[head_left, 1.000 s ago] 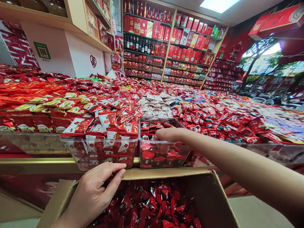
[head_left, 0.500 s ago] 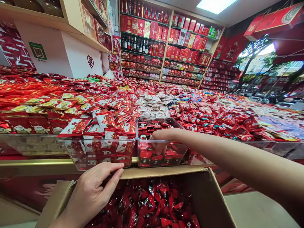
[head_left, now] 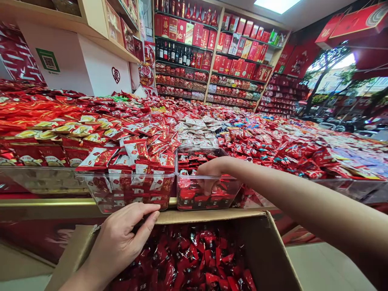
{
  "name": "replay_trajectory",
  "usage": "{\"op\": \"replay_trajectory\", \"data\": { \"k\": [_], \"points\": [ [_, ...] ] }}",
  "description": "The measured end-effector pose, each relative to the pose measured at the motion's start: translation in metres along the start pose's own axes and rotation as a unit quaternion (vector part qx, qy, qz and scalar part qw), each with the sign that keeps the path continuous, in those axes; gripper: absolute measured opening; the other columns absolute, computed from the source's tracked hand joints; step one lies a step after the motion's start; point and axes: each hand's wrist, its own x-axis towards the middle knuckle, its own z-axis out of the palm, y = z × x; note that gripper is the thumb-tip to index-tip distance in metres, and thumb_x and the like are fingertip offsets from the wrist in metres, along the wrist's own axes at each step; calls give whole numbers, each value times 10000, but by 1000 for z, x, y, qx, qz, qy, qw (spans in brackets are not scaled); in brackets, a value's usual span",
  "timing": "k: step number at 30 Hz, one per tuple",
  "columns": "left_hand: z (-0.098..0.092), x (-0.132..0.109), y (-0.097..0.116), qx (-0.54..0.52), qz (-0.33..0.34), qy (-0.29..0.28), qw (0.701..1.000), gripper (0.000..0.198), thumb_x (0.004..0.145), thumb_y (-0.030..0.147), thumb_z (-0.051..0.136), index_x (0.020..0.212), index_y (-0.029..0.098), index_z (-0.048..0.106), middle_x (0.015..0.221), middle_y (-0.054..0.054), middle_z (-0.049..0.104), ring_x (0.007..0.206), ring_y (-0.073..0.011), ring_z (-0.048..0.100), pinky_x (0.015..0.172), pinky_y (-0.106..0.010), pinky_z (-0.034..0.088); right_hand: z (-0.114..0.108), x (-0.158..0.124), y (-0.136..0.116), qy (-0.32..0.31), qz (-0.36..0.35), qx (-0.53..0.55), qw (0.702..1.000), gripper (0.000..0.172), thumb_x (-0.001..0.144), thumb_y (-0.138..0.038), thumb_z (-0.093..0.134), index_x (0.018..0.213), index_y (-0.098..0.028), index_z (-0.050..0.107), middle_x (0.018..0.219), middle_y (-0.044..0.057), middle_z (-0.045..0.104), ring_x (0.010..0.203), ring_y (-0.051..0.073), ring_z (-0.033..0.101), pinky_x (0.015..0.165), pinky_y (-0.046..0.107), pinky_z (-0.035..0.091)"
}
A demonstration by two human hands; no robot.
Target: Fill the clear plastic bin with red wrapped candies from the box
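Observation:
My right hand [head_left: 210, 174] reaches down into a clear plastic bin [head_left: 230, 193] partly filled with red wrapped candies [head_left: 200, 199]; its fingers curl among them, and what they hold is hidden. My left hand [head_left: 121, 238] grips the far rim of an open cardboard box [head_left: 273, 258], thumb over the edge, fingers closed on the flap. The box holds many dark red wrapped candies [head_left: 197, 262]. To the left of the reached-into bin stands a second clear bin [head_left: 100, 194] heaped with red-and-white packets.
A wide display counter [head_left: 273, 145] is covered with heaps of red sweets. A gold trim edge [head_left: 45, 202] runs along its front. Shelves [head_left: 212, 48] with red gift boxes and bottles line the back wall. A shop opening shows at the right.
My right hand has dipped a little deeper into the clear bin, fingers curling down among the candies. My left hand stays on the box rim.

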Motion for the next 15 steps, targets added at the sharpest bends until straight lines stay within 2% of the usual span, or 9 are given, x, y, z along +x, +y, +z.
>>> {"op": "replay_trajectory", "data": {
  "k": [4,7,11,15],
  "points": [
    [1,1,1,-6,-4,-3,1000,173,752,193,556,922,223,566,795,18,636,715,-130,597,656,-231,449,3,8,5,1,9,3,1000,428,479,-392,721,783,-116,600,668,35,617,571,135,564,460,214,370],
    [2,1,0,-9,-1,0,1000,177,751,189,558,924,221,564,797,17,636,712,-131,595,664,-236,449,6,10,9,22,-11,25,999,418,484,-386,719,787,-127,596,660,20,614,561,125,560,455,205,367],
    [2,2,-1,-10,8,4,1000,179,749,185,561,925,221,564,802,17,638,715,-129,595,666,-233,449,8,10,12,52,-47,88,994,419,506,-381,712,830,-152,578,647,0,612,562,117,563,467,198,374],
    [1,1,-1,-7,5,7,1000,178,749,187,559,923,222,563,801,15,640,716,-134,598,669,-239,451,6,6,11,48,-40,137,989,467,507,-366,720,901,-176,556,674,-11,620,556,105,562,474,192,373]
  ]
}}
